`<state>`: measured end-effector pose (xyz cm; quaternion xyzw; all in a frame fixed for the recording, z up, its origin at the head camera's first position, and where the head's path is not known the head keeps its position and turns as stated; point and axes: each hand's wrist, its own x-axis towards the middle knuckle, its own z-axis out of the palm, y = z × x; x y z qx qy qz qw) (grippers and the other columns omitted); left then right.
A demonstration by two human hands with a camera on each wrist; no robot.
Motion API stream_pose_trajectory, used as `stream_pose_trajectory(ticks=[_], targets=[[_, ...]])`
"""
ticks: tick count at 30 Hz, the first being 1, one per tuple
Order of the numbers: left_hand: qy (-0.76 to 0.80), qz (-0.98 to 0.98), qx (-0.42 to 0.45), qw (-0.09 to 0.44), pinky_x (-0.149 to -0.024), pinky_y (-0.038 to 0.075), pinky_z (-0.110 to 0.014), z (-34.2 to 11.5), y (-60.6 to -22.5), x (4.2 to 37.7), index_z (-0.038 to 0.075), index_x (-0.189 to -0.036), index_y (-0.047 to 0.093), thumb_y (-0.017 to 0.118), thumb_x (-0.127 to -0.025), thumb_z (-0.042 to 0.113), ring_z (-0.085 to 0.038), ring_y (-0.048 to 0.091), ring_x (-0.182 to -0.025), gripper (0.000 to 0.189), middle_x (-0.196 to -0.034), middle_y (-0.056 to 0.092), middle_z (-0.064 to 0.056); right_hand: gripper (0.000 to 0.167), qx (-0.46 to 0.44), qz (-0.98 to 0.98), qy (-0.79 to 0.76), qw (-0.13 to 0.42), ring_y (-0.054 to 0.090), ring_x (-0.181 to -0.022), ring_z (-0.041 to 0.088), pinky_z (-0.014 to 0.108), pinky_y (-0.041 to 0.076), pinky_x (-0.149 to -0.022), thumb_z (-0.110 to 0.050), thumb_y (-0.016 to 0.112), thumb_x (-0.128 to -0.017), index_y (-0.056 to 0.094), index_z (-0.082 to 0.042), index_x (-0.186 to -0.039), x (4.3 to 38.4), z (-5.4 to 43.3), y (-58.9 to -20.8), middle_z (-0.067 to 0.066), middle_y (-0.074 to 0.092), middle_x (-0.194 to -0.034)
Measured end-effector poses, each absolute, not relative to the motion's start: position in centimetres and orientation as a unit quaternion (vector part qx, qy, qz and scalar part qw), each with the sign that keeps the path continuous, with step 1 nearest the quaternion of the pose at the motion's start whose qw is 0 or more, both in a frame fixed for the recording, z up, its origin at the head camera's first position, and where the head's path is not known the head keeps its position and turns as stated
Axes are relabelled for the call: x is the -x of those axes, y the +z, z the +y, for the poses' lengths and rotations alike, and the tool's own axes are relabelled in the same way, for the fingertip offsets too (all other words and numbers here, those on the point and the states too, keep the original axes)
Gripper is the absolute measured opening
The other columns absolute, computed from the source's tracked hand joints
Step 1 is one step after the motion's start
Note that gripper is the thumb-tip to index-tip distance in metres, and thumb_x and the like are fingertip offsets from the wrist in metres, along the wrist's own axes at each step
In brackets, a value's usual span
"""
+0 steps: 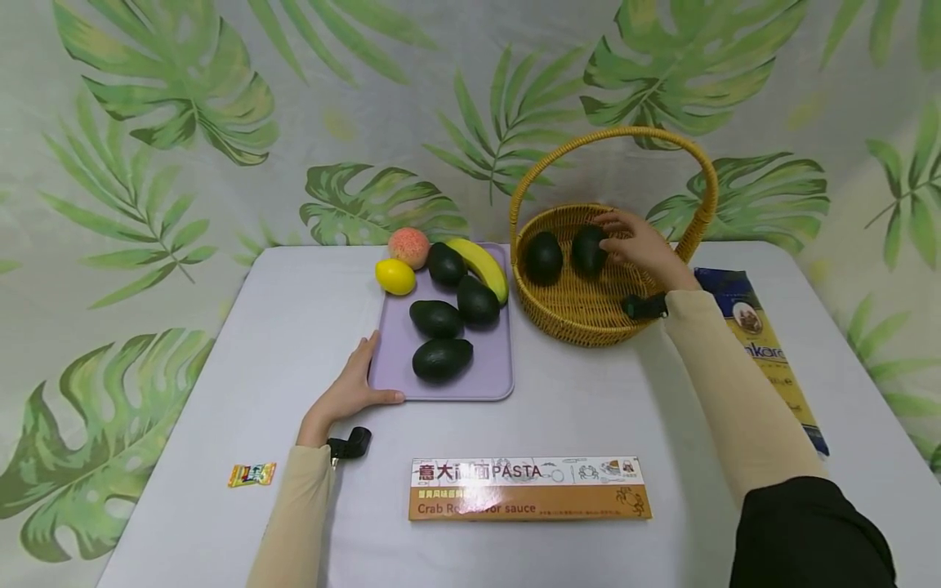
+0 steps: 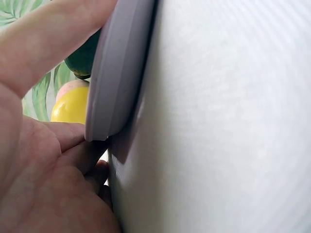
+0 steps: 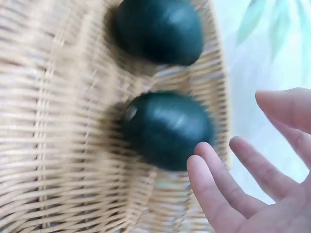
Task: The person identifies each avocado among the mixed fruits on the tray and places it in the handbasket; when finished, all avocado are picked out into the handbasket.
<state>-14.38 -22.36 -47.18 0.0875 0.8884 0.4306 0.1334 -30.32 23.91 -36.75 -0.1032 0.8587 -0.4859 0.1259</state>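
My left hand holds a corner of the lilac tray, its thumb along the front edge and its fingers at the left side. In the left wrist view, the fingers reach to the underside of the tray rim. On the tray lie several dark green avocados, a banana, a lemon and a peach. Over the wicker basket, my right hand has its fingers spread beside an avocado. A second avocado lies to its left in the basket.
The basket's tall handle arches above it. Right of the basket lies a blue and yellow packet, partly behind my right sleeve. A pasta box is at the front, and a small candy wrapper lies at the front left.
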Motion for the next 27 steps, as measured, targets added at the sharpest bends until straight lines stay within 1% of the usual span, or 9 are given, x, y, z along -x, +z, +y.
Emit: stream_pose_trajectory(ticks=[3, 6, 9, 15, 20, 21, 25, 27], targets=[[0.43, 0.889, -0.086, 0.133, -0.11, 0.005, -0.058, -22.3, -47.2, 14.4, 0.0, -0.152, 0.001, 0.083, -0.073, 0.03, -0.038, -0.005, -0.143, 0.118, -0.157, 0.0, -0.024, 0.049, 0.115, 0.84, -0.513, 0.131, 0.046, -0.12, 0.036, 0.05, 0.042, -0.095, -0.014, 0.047, -0.101, 0.032, -0.002, -0.146, 29.7, 23.8, -36.2, 0.024, 0.031, -0.146], [0.43, 0.889, -0.084, 0.133, -0.11, 0.005, -0.058, -22.4, -47.2, 14.3, 0.0, -0.152, 0.001, 0.083, -0.073, 0.03, -0.038, -0.005, -0.143, 0.118, -0.157, 0.0, -0.023, 0.048, 0.14, 0.821, -0.535, 0.143, 0.054, -0.115, 0.029, 0.042, 0.046, -0.093, -0.017, 0.048, -0.101, 0.035, -0.002, -0.145, 28.7, 23.3, -35.7, 0.023, 0.035, -0.144], [0.432, 0.888, -0.084, 0.133, -0.11, 0.005, -0.058, -22.4, -47.2, 14.3, 0.0, -0.152, 0.001, 0.083, -0.073, 0.03, -0.038, -0.005, -0.143, 0.118, -0.157, 0.0, -0.023, 0.047, 0.169, 0.805, -0.546, 0.16, 0.057, -0.11, 0.026, 0.042, 0.047, -0.092, -0.02, 0.052, -0.1, 0.039, -0.004, -0.143, 27.3, 22.3, -35.5, 0.021, 0.04, -0.142], [0.436, 0.886, -0.085, 0.133, -0.11, 0.004, -0.058, -22.4, -47.2, 14.3, 0.0, -0.152, 0.001, 0.083, -0.073, 0.03, -0.038, -0.005, -0.143, 0.118, -0.157, 0.0, -0.023, 0.047, 0.231, 0.775, -0.552, 0.202, 0.056, -0.112, 0.033, 0.051, 0.042, -0.096, -0.018, 0.056, -0.098, 0.042, -0.005, -0.141, 24.6, 19.8, -35.9, 0.017, 0.046, -0.138], [0.436, 0.886, -0.085, 0.132, -0.11, 0.004, -0.058, -22.4, -47.2, 14.3, 0.0, -0.152, 0.001, 0.083, -0.073, 0.03, -0.038, -0.005, -0.143, 0.118, -0.157, 0.0, -0.023, 0.049, 0.295, 0.742, -0.548, 0.248, 0.058, -0.11, 0.034, 0.049, 0.044, -0.095, -0.017, 0.057, -0.097, 0.041, -0.004, -0.141, 23.2, 17.2, -36.7, 0.017, 0.043, -0.141], [0.436, 0.886, -0.086, 0.132, -0.11, 0.004, -0.058, -22.4, -47.2, 14.3, 0.0, -0.152, 0.001, 0.083, -0.073, 0.03, -0.038, -0.005, -0.143, 0.118, -0.157, 0.0, -0.023, 0.048, 0.31, 0.734, -0.546, 0.259, 0.057, -0.112, 0.034, 0.047, 0.044, -0.095, -0.016, 0.056, -0.097, 0.041, -0.004, -0.141, 23.1, 16.7, -36.9, 0.018, 0.042, -0.142], [0.437, 0.885, -0.086, 0.131, -0.11, 0.005, -0.058, -22.4, -47.2, 14.3, -0.001, -0.152, 0.002, 0.084, -0.073, 0.03, -0.039, -0.005, -0.143, 0.118, -0.157, -0.001, -0.024, 0.048, 0.358, 0.718, -0.52, 0.294, 0.052, -0.118, 0.034, 0.043, 0.042, -0.097, -0.013, 0.058, -0.096, 0.043, -0.006, -0.141, 22.5, 14.7, -38.0, 0.014, 0.041, -0.143], [0.439, 0.885, -0.085, 0.132, -0.11, 0.005, -0.059, -22.4, -47.3, 14.3, -0.001, -0.152, 0.002, 0.083, -0.073, 0.03, -0.039, -0.005, -0.142, 0.118, -0.157, -0.001, -0.024, 0.049, 0.388, 0.71, -0.502, 0.305, 0.047, -0.122, 0.036, 0.045, 0.04, -0.099, -0.013, 0.06, -0.095, 0.044, -0.008, -0.141, 22.4, 13.6, -38.5, 0.011, 0.04, -0.144]])
